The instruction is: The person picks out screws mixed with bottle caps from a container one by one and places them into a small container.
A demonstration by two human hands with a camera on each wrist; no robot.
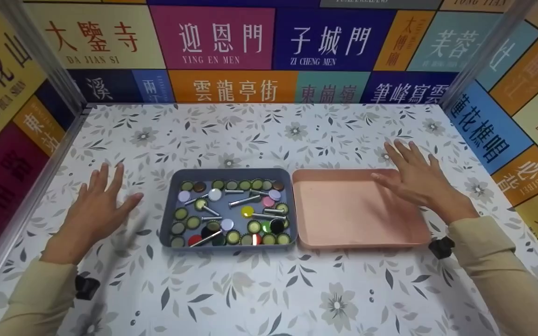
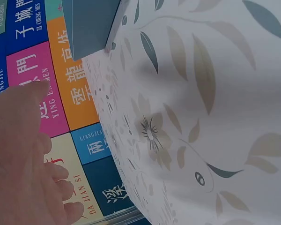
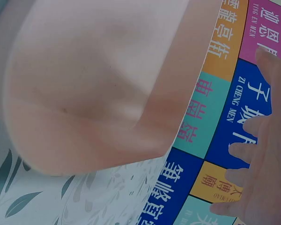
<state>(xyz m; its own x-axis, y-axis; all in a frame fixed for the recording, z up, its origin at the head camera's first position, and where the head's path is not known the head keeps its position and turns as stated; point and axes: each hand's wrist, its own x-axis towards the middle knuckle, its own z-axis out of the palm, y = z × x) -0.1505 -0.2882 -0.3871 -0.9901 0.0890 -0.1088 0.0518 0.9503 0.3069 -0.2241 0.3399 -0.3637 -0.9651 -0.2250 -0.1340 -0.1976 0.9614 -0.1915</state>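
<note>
Left hand point(image 1: 92, 214) and right hand point(image 1: 416, 179) spread wide, empty; bottle caps point(image 1: 233, 237), mid-frame, likely need soft sideways pinches.

The pink tray point(image 1: 339, 214) looks smooth, matt plastic, the bolts point(image 1: 244, 200) shiny metal, the yellow disc point(image 1: 247, 212) glossy.

far right corner of the pink tray point(image 1: 339, 210) hidden behind the right hand point(image 1: 416, 179), left hand point(image 2: 21, 159) and blue-gray tray point(image 2: 91, 28) cut off by left wrist view's edges
</note>
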